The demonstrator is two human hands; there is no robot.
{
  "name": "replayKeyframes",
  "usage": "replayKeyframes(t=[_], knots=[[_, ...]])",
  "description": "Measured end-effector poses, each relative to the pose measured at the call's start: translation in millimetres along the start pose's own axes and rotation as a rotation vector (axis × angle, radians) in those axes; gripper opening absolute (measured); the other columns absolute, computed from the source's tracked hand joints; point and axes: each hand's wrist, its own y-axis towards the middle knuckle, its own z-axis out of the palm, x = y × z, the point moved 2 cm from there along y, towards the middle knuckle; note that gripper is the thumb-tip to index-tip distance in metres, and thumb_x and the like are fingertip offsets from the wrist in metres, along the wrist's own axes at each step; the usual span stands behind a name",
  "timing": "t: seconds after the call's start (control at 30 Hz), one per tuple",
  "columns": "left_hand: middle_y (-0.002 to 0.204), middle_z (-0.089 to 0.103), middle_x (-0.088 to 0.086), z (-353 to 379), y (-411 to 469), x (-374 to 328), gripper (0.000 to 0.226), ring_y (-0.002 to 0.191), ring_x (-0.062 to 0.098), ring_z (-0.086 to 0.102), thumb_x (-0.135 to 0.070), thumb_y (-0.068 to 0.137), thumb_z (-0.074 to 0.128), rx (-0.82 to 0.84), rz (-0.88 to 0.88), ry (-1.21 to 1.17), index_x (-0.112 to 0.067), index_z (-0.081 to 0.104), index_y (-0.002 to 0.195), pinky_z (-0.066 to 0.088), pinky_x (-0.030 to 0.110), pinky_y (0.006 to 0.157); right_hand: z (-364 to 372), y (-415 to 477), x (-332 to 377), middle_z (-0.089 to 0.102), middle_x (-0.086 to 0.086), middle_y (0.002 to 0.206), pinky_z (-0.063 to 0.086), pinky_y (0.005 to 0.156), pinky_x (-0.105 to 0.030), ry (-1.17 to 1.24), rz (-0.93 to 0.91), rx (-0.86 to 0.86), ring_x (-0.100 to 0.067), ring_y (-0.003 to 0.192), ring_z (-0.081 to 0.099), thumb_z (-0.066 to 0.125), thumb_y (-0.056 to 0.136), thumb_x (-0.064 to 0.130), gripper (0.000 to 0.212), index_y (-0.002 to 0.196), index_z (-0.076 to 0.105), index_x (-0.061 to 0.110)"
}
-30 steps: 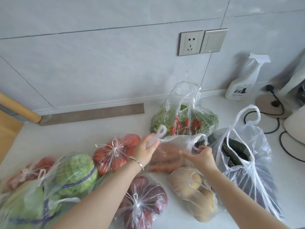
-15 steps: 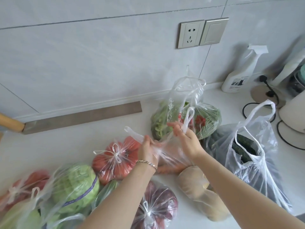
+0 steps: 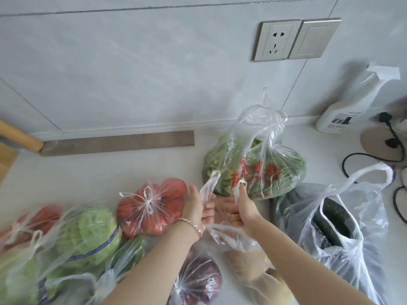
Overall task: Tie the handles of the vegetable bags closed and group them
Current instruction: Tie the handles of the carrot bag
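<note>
My left hand [image 3: 198, 208] and my right hand [image 3: 243, 209] each grip one handle of a clear carrot bag [image 3: 229, 237] at the centre, the two handle loops sticking up side by side. Its contents are mostly hidden by my hands. Left of it lies a tied tomato bag [image 3: 152, 209], then a cabbage bag [image 3: 88, 230] and another tied red bag [image 3: 33, 223]. A tied purple onion bag [image 3: 198, 280] lies under my left forearm. A potato bag [image 3: 259, 276] sits under my right arm. An untied green-vegetable bag [image 3: 255, 168] stands behind, and an open cucumber bag [image 3: 330, 219] at the right.
A white spray bottle [image 3: 350, 102] stands against the wall at the right, beside black power cords [image 3: 374, 155] and a round base. A wall socket [image 3: 277, 40] is above. A wooden strip [image 3: 119, 143] lies along the wall, with a wooden handle [image 3: 19, 137] at far left.
My hands lifted the carrot bag's two handles and drew them together; they now stand upright side by side in front of the green-vegetable bag.
</note>
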Motion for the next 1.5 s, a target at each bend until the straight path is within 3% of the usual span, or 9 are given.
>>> replayKeyframes(t=[0.17, 0.33, 0.5, 0.67, 0.83, 1.03, 1.27, 1.37, 1.5], knots=[[0.051, 0.044, -0.001, 7, -4, 3, 0.035, 0.036, 0.005, 0.031, -0.033, 0.091, 0.05, -0.139, 0.123, 0.28, -0.008, 0.069, 0.077, 0.026, 0.015, 0.034, 4, -8, -9, 0.054, -0.006, 0.057, 0.045, 0.05, -0.024, 0.205, -0.026, 0.08, -0.014, 0.045, 0.052, 0.043, 0.094, 0.025, 0.035, 0.07, 0.062, 0.009], [0.07, 0.064, 0.014, 10, -4, 7, 0.017, 0.067, 0.027, 0.062, -0.02, 0.083, 0.064, -0.251, 0.164, 0.25, -0.005, 0.062, 0.076, 0.054, 0.036, 0.071, 17, -20, -10, 0.053, -0.016, 0.069, 0.046, 0.066, -0.032, 0.446, -0.138, 0.306, -0.025, 0.068, 0.055, 0.057, 0.081, 0.015, 0.016, 0.071, 0.06, 0.003], [0.041, 0.055, -0.001, 10, -1, 9, 0.02, 0.037, 0.011, 0.048, -0.023, 0.085, 0.061, -0.251, 0.001, 0.263, -0.017, 0.061, 0.066, 0.039, 0.024, 0.048, 9, -28, -11, 0.069, -0.006, 0.096, 0.053, 0.074, -0.023, 0.071, -0.491, 0.149, -0.013, 0.086, 0.067, 0.058, 0.089, 0.02, 0.013, 0.094, 0.07, 0.019], [0.058, 0.062, 0.002, 18, -8, -4, 0.019, 0.044, 0.01, 0.058, -0.026, 0.087, 0.059, -0.218, 0.108, 0.255, -0.016, 0.063, 0.072, 0.046, 0.019, 0.044, 4, -29, -14, 0.066, 0.003, 0.106, 0.049, 0.085, -0.017, 0.006, -0.561, 0.068, 0.001, 0.096, 0.062, 0.069, 0.079, 0.009, 0.034, 0.11, 0.065, 0.023], [0.058, 0.055, -0.005, 29, -18, -2, 0.02, 0.058, 0.013, 0.052, -0.024, 0.09, 0.053, -0.246, 0.373, 0.556, -0.018, 0.056, 0.071, 0.042, 0.017, 0.052, -1, -28, -5, 0.054, 0.001, 0.051, 0.043, 0.046, -0.014, 0.212, -0.441, -0.149, -0.011, 0.05, 0.047, 0.059, 0.088, 0.019, 0.029, 0.06, 0.059, 0.011], [0.072, 0.055, -0.006, 24, -28, 11, 0.024, 0.073, 0.01, 0.055, -0.052, 0.082, 0.048, -0.093, 0.867, 0.895, -0.035, 0.045, 0.065, 0.043, 0.019, 0.066, -8, -19, 5, 0.037, 0.002, 0.039, 0.026, 0.037, -0.016, 0.04, -0.2, -0.207, -0.012, 0.042, 0.029, 0.054, 0.089, 0.015, 0.039, 0.052, 0.043, 0.009], [0.067, 0.044, -0.015, 20, -28, -4, 0.014, 0.069, -0.016, 0.05, -0.003, 0.083, 0.06, -0.104, 0.913, 0.943, -0.002, 0.056, 0.069, 0.036, 0.001, 0.062, -7, -26, 11, 0.051, 0.005, 0.062, 0.035, 0.051, -0.018, -0.249, -0.417, -0.135, -0.011, 0.057, 0.046, 0.058, 0.08, 0.004, 0.017, 0.086, 0.057, 0.02], [0.065, 0.045, -0.013, 17, -28, -10, 0.031, 0.063, -0.005, 0.05, -0.008, 0.084, 0.061, -0.17, 0.917, 0.884, -0.02, 0.049, 0.059, 0.036, 0.004, 0.06, -7, -35, 11, 0.051, 0.01, 0.054, 0.035, 0.056, -0.019, -0.322, -0.465, 0.042, -0.007, 0.054, 0.044, 0.052, 0.084, 0.004, 0.025, 0.067, 0.066, 0.017], [0.065, 0.054, -0.007, 13, -24, -17, 0.034, 0.063, 0.001, 0.051, -0.011, 0.083, 0.063, -0.182, 0.806, 0.839, -0.028, 0.046, 0.059, 0.038, 0.007, 0.059, -11, -40, 6, 0.069, -0.004, 0.089, 0.045, 0.081, -0.022, -0.296, -0.468, 0.278, -0.008, 0.081, 0.061, 0.054, 0.077, -0.009, 0.034, 0.106, 0.066, 0.004]])
